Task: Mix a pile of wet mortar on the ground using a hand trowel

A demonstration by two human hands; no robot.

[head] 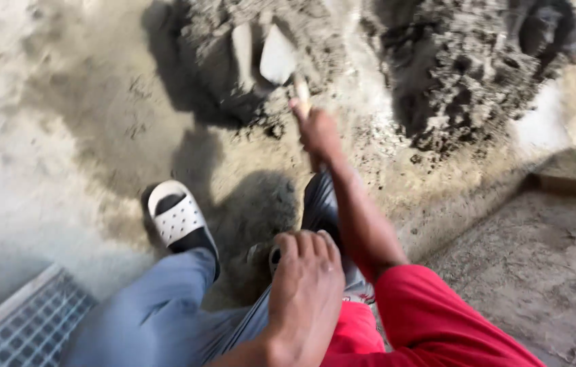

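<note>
Right, we see the right hand (316,130) stretched forward with the arm fully extended, clenched around the handle of a trowel (280,60). Its pale blade is tilted and stuck into the wet grey mortar pile (261,54) at top centre, partly buried. The wooden handle shows just above the knuckles.

Our left hand (305,289) grips no tool; fingers curl loosely over the bent knee of the grey-blue trousers (166,312), resting on it.

1 more mortar heap (464,75), darker and lumpier, sits to the right of the first, with a pale strip of floor between the 2.

1 white perforated slipper (176,217) is planted on the sandy floor (50,136), near the edge of the first pile. A red sleeve (430,312) covers the right upper arm. A metal grate (23,323) lies bottom left, well apart from the piles. A raised concrete slab (546,272) fills the lower right.
</note>
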